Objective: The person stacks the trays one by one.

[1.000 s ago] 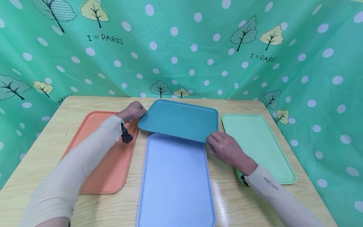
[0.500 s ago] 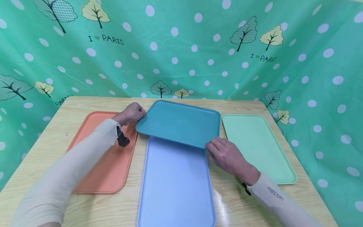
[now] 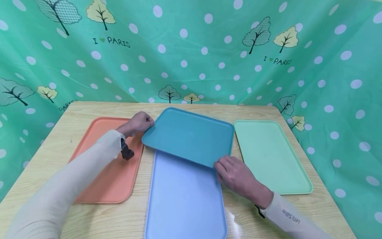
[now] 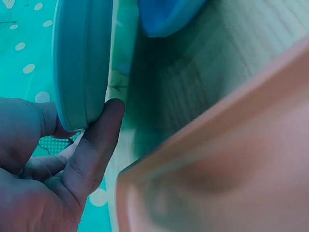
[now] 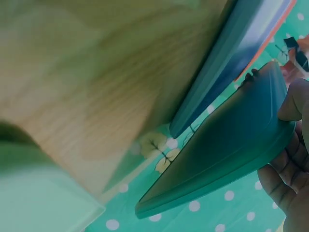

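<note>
Between left grip [image 3: 141, 122] and right grip [image 3: 235, 174], teal tray [image 3: 189, 136]

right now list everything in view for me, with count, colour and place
blue tray: 1, light blue, table's near middle
teal tray: 1, teal, held over the blue tray's far end
coral tray: 1, coral, table's left
mint tray: 1, pale green, table's right
table: 1, pale wood, below the trays
cloth: 1, green with pale dots, behind table
wrist devices: 2, black, one per wrist
sleeves: 2, off-white, on forearms
left hand: 1, bare, gripping teal tray's left edge
right hand: 1, bare, gripping its near right corner
</note>
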Motion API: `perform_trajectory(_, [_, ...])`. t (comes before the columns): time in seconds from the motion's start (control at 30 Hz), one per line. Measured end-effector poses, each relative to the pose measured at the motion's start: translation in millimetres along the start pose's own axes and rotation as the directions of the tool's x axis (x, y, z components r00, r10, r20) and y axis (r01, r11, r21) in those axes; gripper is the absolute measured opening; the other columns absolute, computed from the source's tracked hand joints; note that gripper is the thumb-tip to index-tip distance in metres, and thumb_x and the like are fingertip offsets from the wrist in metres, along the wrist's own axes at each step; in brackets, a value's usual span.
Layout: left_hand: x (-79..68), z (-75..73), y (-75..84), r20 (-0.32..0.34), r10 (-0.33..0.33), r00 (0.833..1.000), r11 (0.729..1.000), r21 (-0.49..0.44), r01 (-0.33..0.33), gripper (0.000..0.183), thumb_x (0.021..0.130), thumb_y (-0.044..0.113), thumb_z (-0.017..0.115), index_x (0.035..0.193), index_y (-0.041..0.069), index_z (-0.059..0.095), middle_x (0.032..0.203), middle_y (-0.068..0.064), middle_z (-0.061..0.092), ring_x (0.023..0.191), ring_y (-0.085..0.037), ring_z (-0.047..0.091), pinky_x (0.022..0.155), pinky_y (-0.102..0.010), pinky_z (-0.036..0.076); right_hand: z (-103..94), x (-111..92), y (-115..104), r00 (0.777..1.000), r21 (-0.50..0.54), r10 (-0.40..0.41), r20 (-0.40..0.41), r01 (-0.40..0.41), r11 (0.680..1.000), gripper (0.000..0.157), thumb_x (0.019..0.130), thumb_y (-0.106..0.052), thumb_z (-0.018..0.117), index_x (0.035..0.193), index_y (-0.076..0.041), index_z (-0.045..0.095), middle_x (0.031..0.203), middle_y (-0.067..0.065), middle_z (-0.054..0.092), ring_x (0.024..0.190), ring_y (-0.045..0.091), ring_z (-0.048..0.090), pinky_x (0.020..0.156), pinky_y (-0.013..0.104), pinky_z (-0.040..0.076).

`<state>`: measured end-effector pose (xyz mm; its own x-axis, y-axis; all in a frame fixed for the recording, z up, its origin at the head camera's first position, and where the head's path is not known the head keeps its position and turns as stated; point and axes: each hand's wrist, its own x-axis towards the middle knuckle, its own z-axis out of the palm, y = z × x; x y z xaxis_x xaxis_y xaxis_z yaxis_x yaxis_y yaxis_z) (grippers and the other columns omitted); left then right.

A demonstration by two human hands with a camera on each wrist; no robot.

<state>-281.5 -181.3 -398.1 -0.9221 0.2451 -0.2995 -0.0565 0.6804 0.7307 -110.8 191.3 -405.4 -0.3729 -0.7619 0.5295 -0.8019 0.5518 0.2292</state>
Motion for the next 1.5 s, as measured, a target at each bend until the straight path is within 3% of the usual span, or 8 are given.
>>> perform_trajectory(0.13, [-2.9,2.2,-3.2,-0.007,0.019,1.0,1.0,0.007,-0.019,0.032,0.1,0.01,0.042,0.069,0.008,0.048,0.056,0.003,0.032,0.049,-0.01,0.029,0.047,-0.025,0.029,-0.1,-1,-8,1.0,0.004,0.0,0.009,0.0,1.0,0.026,0.065,-0.001,0.067,0.09,-0.004,0.061,0.08,0.004,0.061,0.07,0.016,0.059,0.06,0.027,0.051])
perform_trajectory(0.27, [-4.8,2.8,-5.4,0.006,0.046,0.999,0.999,-0.01,-0.046,0.026,0.1,0.009,0.044,0.076,0.004,0.054,0.06,0.001,0.037,0.05,-0.01,0.031,0.048,-0.024,0.03,-0.5,-1,-17,1.0,-0.016,-0.015,-0.008,0.015,1.0,0.014,0.08,-0.006,0.05,0.088,-0.005,0.061,0.078,0.003,0.062,0.067,0.016,0.059,0.059,0.026,0.051])
perform_trajectory(0.4, [-6.0,2.8,-6.7,0.025,0.059,0.998,0.998,-0.022,-0.059,0.022,0.1,0.009,0.045,0.086,0.0,0.06,0.068,-0.002,0.045,0.053,-0.01,0.035,0.049,-0.023,0.032,-1.9,-1,-28,1.0,-0.039,-0.018,-0.013,0.018,0.999,0.027,0.09,-0.011,0.034,0.087,-0.006,0.061,0.075,0.002,0.061,0.065,0.015,0.06,0.058,0.026,0.052])
perform_trajectory(0.67, [-7.1,4.2,-9.0,0.054,0.076,0.996,0.997,0.0,-0.076,0.021,0.1,0.01,0.046,0.099,-0.001,0.064,0.074,-0.005,0.051,0.058,-0.011,0.039,0.052,-0.023,0.034,-7.6,0,-50,0.999,-0.03,0.015,0.043,-0.013,0.999,0.028,0.089,-0.011,0.033,0.087,-0.008,0.061,0.075,0.001,0.063,0.065,0.013,0.061,0.059,0.026,0.053])
perform_trajectory(0.9, [-7.0,5.3,-12.6,0.075,0.109,0.991,0.993,0.027,-0.111,0.024,0.1,0.01,0.048,0.108,-0.003,0.066,0.101,-0.016,0.063,0.068,-0.015,0.047,0.063,-0.027,0.042,-9.1,2,-68,0.999,0.0,0.025,0.049,-0.025,1.0,0.024,0.086,-0.011,0.037,0.085,-0.009,0.061,0.073,-0.001,0.062,0.063,0.012,0.059,0.057,0.023,0.05])
perform_trajectory(1.27, [-6.9,6.9,-17.8,0.096,0.124,0.988,0.992,0.014,-0.126,0.022,0.101,0.009,0.049,0.107,-0.003,0.066,0.101,-0.016,0.063,0.083,-0.021,0.053,0.072,-0.028,0.046,-8.1,6,-92,0.988,0.072,0.124,0.091,-0.13,0.989,0.039,0.093,-0.014,0.024,0.078,-0.012,0.059,0.07,-0.004,0.063,0.061,0.009,0.057,0.057,0.022,0.05])
perform_trajectory(1.4, [-5.9,7.2,-17.9,0.105,0.125,0.987,0.991,0.027,-0.128,0.023,0.101,0.01,0.049,0.109,-0.003,0.067,0.106,-0.017,0.064,0.087,-0.022,0.055,0.073,-0.028,0.047,-7.3,8,-96,0.985,0.073,0.146,0.093,-0.153,0.986,0.032,0.089,-0.012,0.029,0.076,-0.012,0.059,0.067,-0.004,0.061,0.058,0.009,0.054,0.054,0.021,0.046])
perform_trajectory(1.5, [-5.1,7.8,-18.6,0.111,0.131,0.985,0.989,0.05,-0.137,0.024,0.101,0.011,0.049,0.109,-0.002,0.067,0.109,-0.018,0.065,0.087,-0.022,0.055,0.074,-0.028,0.047,-7.0,9,-97,0.981,0.079,0.162,0.104,-0.17,0.982,0.012,0.08,-0.009,0.049,0.074,-0.013,0.059,0.065,-0.005,0.06,0.056,0.008,0.051,0.051,0.02,0.043])
